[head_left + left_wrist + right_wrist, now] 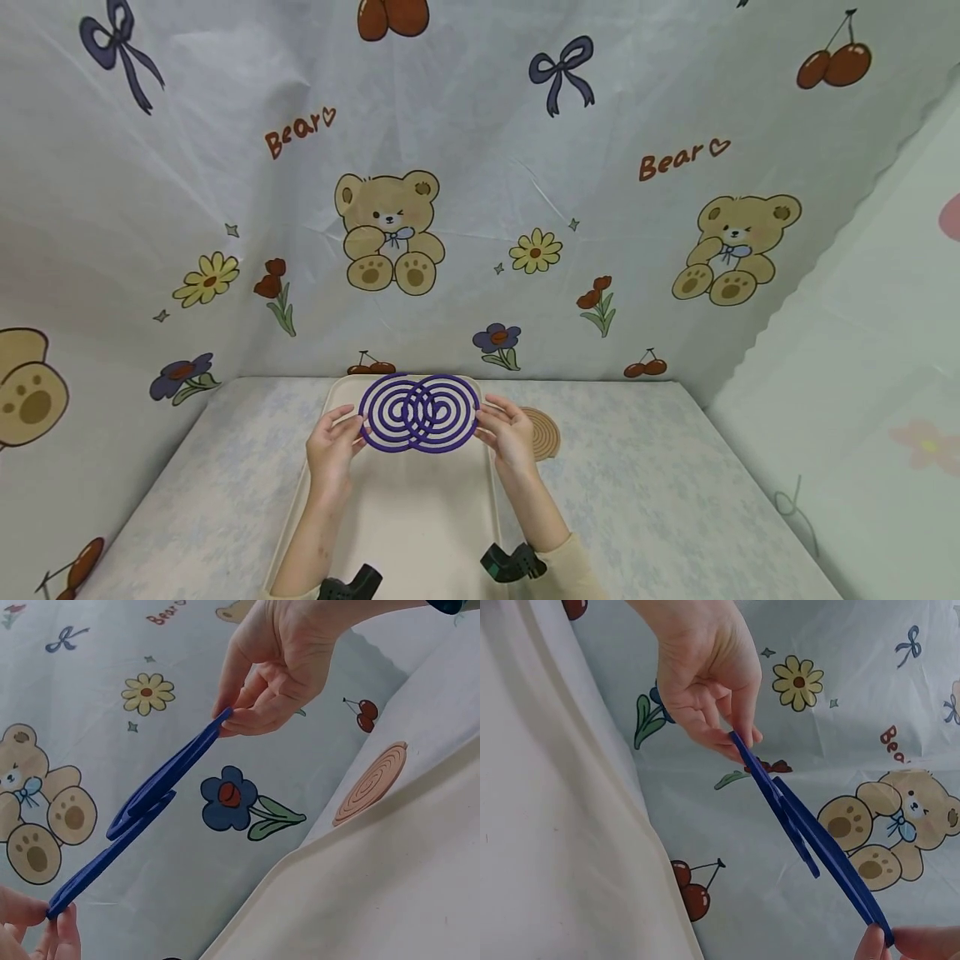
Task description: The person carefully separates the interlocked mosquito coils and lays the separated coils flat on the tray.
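Observation:
Two thin blue-purple mosquito coils, a left one (392, 451) and a right one (436, 452), overlap side by side, raised in the air over a cream tray (420, 517). My left hand (333, 443) pinches the outer edge of the left coil between thumb and fingers. At the opposite edge, my right hand (512, 435) pinches the right coil the same way. Seen edge-on in the left wrist view, the upper coil (176, 765) and lower coil (112, 855) lie slightly offset, touching or nearly so where they overlap.
A brown mosquito coil (547, 433) lies on the pale mottled table (645, 500), right of the tray and partly behind my right hand. A white cloth backdrop (480, 150) printed with bears and flowers rises behind the table.

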### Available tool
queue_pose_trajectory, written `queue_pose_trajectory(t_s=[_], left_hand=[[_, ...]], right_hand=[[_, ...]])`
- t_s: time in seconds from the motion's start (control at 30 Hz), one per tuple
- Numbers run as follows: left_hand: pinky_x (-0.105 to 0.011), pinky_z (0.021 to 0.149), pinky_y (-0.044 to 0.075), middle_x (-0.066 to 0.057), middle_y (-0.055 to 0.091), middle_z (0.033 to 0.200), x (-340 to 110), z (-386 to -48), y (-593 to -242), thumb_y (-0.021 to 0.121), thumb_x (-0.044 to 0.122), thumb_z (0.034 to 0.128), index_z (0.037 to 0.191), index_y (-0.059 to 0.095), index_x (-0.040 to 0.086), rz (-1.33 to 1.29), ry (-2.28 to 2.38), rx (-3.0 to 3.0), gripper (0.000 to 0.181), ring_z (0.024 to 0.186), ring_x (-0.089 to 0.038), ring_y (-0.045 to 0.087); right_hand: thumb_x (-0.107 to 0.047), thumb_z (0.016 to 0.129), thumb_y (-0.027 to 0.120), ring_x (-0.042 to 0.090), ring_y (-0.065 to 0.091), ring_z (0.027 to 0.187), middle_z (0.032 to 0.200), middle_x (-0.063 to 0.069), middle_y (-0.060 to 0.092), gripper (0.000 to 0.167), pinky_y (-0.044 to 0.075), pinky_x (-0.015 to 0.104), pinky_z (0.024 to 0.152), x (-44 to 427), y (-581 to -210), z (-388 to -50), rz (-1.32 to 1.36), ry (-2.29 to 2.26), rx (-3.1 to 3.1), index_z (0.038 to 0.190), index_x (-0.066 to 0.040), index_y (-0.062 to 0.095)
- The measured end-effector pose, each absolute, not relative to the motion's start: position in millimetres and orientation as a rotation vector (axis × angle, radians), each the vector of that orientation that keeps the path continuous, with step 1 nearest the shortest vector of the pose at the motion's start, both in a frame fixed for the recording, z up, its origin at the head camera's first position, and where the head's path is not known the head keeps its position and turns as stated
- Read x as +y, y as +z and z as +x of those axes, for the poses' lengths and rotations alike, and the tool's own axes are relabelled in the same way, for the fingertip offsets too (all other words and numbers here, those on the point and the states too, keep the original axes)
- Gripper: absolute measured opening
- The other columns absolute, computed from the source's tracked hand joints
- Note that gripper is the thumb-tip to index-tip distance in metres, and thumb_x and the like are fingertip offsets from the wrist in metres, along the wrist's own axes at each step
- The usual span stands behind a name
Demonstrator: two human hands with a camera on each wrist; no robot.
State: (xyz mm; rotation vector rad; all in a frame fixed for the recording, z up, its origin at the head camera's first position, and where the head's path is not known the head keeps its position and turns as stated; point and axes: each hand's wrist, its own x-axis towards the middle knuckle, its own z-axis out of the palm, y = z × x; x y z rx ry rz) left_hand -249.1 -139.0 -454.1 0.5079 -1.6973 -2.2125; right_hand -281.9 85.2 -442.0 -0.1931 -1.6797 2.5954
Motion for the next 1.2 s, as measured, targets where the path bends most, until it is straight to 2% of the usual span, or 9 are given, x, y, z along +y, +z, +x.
queue_pose_trajectory(t_s=[0.23,0.53,0.77,1.2], left_hand=[[-0.011,0.06,0.053,0.018,0.064,0.073,-144,-252,-464,0.054,0.001,0.0936,0.124,0.047,-0.008,0.513,-2.192,-1.655,0.032,0.064,0.003,0.062],[-0.01,0.056,0.051,0.017,0.061,0.07,-150,-259,-482,0.054,-0.002,0.0924,0.12,0.049,-0.009,0.597,-2.157,-1.625,0.029,0.06,0.003,0.059],[-0.011,0.053,0.049,0.016,0.06,0.069,-156,-262,-497,0.055,-0.002,0.0915,0.123,0.049,-0.01,0.658,-2.147,-1.597,0.033,0.058,0.002,0.057],[-0.013,0.052,0.047,0.013,0.061,0.071,-159,-266,-512,0.055,-0.003,0.09,0.118,0.052,-0.01,0.67,-2.107,-1.614,0.029,0.059,0.0,0.054]], right_hand=[[0.012,0.083,0.06,0.008,0.066,0.062,0.075,-0.002,0.068,0.026,0.057,0.019,0.059,87,-447,-287,-0.213,2.578,-1.67,0.107,0.003,0.059],[0.011,0.084,0.06,0.008,0.065,0.065,0.082,0.002,0.066,0.026,0.058,0.019,0.061,88,-453,-290,-0.264,2.557,-1.677,0.108,0.003,0.057],[0.014,0.083,0.059,0.008,0.065,0.063,0.079,0.002,0.066,0.021,0.058,0.02,0.061,90,-444,-283,-0.265,2.589,-1.633,0.099,0.001,0.058],[0.014,0.081,0.059,0.009,0.066,0.063,0.08,0.002,0.065,0.023,0.058,0.021,0.06,84,-472,-297,-0.288,2.532,-1.666,0.101,0.003,0.058]])
